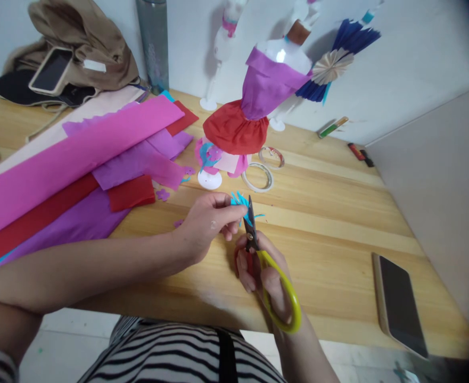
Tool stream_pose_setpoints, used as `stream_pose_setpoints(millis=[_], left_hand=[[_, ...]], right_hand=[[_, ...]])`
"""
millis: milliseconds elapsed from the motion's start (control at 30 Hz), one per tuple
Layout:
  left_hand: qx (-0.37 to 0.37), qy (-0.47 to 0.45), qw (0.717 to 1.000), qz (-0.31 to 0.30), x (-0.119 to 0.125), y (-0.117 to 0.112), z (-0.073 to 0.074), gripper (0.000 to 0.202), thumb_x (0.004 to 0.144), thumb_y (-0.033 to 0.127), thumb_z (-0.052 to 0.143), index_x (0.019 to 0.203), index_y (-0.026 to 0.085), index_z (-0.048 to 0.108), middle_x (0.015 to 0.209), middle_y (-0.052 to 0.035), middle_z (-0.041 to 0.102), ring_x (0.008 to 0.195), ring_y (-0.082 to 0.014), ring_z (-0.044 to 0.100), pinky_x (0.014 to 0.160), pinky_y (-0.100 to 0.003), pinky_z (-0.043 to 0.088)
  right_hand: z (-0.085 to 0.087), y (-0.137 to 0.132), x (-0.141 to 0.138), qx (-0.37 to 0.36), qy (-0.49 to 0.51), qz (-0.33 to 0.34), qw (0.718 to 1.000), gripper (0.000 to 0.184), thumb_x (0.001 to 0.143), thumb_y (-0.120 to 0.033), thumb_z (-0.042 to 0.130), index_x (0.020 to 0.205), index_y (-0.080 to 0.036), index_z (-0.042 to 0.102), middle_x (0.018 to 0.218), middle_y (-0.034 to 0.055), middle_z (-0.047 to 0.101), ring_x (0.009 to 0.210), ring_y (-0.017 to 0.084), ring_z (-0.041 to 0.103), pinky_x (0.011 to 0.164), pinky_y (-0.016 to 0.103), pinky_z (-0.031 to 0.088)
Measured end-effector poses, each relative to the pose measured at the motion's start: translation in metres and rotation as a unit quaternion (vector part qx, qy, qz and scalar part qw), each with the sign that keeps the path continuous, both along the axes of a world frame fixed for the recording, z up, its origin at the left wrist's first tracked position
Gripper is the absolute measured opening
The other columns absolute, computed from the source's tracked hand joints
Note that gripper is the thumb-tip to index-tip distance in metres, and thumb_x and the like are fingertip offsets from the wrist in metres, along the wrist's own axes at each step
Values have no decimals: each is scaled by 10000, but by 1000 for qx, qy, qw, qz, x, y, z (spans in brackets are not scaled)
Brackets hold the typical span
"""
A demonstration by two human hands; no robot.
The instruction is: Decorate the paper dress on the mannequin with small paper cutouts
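Note:
My left hand (210, 219) pinches a small piece of blue crepe paper (239, 201) with fringed edges. My right hand (264, 268) holds scissors (289, 303) with yellow and red handles, thumb through the yellow loop. Their dark blades point away from me and meet the blue paper by my left fingertips. Just beyond my hands stands a small dress form (276, 80) in a purple paper top and a gathered red paper skirt. Near its white base (209, 180) lie a purple paper flower (213, 154) and two tape rolls (257, 177).
Strips of pink paper (78, 154), purple and red paper cover the table's left side. Behind them are a brown bag (94, 42), a phone (51, 70) and a grey bottle (153, 48). Another phone (400, 303) lies near the front right edge. A blue pleated paper dress (342, 56) stands by the wall.

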State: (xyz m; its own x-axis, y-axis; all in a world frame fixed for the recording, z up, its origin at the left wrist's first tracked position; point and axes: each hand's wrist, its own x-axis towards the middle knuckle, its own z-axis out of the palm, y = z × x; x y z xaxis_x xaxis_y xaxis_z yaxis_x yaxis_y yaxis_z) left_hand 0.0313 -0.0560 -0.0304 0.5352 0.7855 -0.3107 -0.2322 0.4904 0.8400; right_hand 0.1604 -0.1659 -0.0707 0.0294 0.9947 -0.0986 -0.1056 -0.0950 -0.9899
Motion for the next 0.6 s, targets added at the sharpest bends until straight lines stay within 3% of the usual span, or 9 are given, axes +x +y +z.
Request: stream_pose_setpoints(millis=[600], left_hand=[[-27, -28, 999, 9, 1, -5, -2, 217, 742, 260, 678, 598, 174, 541, 532, 36, 514, 471, -72, 458, 496, -232, 372]], right_hand=[[7, -2, -2, -4, 14, -6, 1000, 612, 827, -818, 598, 988, -229, 563, 524, -111, 374, 412, 68, 210, 383, 228, 179]])
